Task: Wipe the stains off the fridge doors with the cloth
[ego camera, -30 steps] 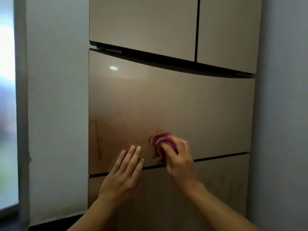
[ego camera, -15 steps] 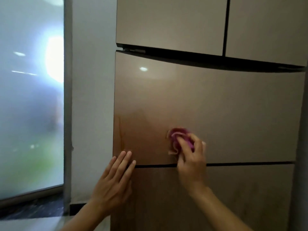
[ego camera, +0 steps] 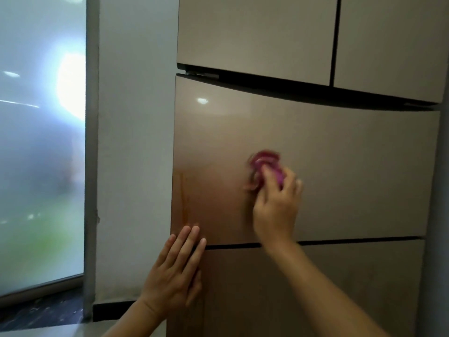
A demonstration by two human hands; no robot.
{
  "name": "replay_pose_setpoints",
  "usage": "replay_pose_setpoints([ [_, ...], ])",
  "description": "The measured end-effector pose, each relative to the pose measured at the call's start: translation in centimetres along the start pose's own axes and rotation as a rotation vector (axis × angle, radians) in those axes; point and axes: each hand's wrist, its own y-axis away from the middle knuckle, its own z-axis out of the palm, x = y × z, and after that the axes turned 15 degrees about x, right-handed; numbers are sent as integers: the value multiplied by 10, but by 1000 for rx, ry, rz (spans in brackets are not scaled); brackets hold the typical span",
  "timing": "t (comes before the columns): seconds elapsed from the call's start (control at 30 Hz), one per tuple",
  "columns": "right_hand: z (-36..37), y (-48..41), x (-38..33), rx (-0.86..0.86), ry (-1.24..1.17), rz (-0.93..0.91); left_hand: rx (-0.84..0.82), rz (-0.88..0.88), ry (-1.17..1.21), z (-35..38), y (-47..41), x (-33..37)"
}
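Near the middle of the wide fridge door [ego camera: 352, 166], the right hand [ego camera: 275, 207] is pressing the bunched pink cloth [ego camera: 266, 162] against the panel, its grip pinching the fabric. Toward the door's left edge a brownish streak [ego camera: 183, 198] is showing, so the wiping is looking unfinished. At the door's lower left corner, the left hand [ego camera: 175, 271] is resting flat, fingers straight.

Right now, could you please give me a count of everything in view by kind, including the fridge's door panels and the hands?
Fridge door panels: 4 (upper left door, upper right door, middle panel, lower panel)
Pink cloth: 1
Hands: 2 (left hand, right hand)
Window: 1
Total: 8
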Motion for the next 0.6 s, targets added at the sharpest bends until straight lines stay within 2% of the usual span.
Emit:
replay_pose_setpoints([
  [0.1,-29,70,2,-252,-111,-368,14,1,22,0,0,-2],
  [0.2,-67,66,14,-694,-240,-493,16,1,50,1,2,-2],
  [0.23,-71,51,15,-780,-277,-496,24,-1,62,1,2,-2],
  [0.27,-71,31,13,-769,-292,-479,37,-2,73,1,2,-2],
  [0.3,-64,9,9,-652,-289,-447,50,0,77,1,2,-2],
  [0.37,-39,-41,-6,-318,-201,-255,67,5,77,1,2,-2],
  [0.43,-12,-69,-30,-123,-100,-33,80,6,87,1,2,-2],
  [0.5,9,-59,-47,-55,-38,25,93,-1,111,3,3,-2],
  [0.53,13,-40,-52,-61,-38,-17,95,-4,124,5,5,-2],
  [0.6,4,8,-53,-172,-87,-215,89,-5,134,6,5,-3],
])
